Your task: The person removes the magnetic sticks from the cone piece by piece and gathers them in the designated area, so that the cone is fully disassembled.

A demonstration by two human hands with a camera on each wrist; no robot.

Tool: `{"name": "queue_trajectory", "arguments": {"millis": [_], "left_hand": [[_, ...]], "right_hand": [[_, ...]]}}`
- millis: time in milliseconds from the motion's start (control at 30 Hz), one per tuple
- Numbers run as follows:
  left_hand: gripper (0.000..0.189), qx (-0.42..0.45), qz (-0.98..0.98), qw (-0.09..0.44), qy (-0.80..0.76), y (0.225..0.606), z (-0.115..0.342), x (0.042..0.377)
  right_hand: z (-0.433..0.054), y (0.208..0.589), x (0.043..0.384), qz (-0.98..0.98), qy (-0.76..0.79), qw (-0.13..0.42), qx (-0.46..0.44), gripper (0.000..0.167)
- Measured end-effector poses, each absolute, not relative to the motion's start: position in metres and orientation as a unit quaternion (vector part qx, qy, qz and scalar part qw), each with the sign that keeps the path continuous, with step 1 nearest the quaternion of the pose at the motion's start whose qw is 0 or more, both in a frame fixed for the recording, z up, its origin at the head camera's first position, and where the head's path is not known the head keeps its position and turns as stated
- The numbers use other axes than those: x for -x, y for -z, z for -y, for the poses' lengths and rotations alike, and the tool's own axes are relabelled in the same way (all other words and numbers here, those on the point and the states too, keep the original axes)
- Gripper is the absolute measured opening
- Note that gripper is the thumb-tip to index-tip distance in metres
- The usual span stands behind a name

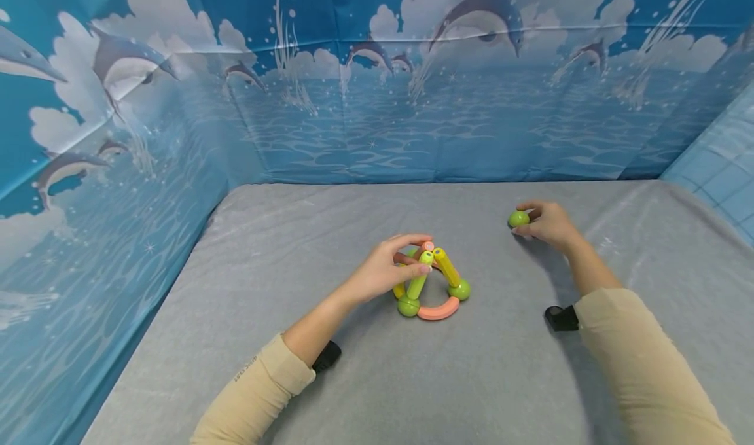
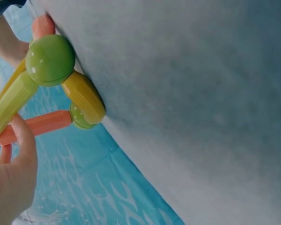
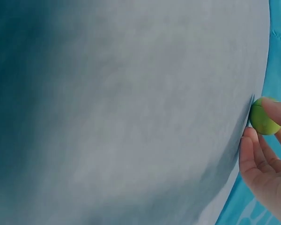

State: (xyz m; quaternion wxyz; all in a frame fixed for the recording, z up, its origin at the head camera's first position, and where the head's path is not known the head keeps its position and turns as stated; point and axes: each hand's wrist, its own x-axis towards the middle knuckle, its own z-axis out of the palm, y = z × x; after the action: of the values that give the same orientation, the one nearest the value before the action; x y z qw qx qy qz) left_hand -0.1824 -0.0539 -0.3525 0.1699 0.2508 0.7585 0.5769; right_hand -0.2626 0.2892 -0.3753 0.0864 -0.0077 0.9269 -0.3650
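My left hand (image 1: 385, 268) grips the upper ends of the sticks of a small built frame, a light green stick (image 1: 417, 281) and an orange stick (image 2: 49, 123) among them. Beside these leans a yellow stick (image 1: 448, 268), its top end close to theirs. Green balls (image 1: 408, 305) join the sticks at the base to curved pieces, one of them orange (image 1: 438, 310) and one yellow (image 2: 86, 98). Far to the right, my right hand (image 1: 549, 226) pinches a loose green ball (image 1: 519, 219) between thumb and fingers, at the grey cloth. Part of the frame's far side is hidden behind my left hand.
A grey cloth (image 1: 471, 379) covers the table. Blue curtains printed with dolphins (image 1: 483, 13) hang behind it and along the left side. Black wrist straps or camera mounts (image 1: 561, 319) stick out by both beige sleeves (image 1: 642, 360).
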Motion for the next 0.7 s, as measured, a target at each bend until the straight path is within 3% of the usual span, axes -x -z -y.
{"name": "queue_trajectory", "arguments": {"millis": [467,700], "left_hand": [[0.051,-0.265,-0.761,0.178,-0.565,0.35,0.057,0.183],[0.054,-0.262,-0.81,0.192,-0.489,0.344,0.075,0.189]], "right_hand": [[-0.304,0.362,0.243,-0.917,0.388,0.089,0.02,0.061],[-0.296,0.349,0.229,-0.91,0.4,0.083,0.071,0.058]]}}
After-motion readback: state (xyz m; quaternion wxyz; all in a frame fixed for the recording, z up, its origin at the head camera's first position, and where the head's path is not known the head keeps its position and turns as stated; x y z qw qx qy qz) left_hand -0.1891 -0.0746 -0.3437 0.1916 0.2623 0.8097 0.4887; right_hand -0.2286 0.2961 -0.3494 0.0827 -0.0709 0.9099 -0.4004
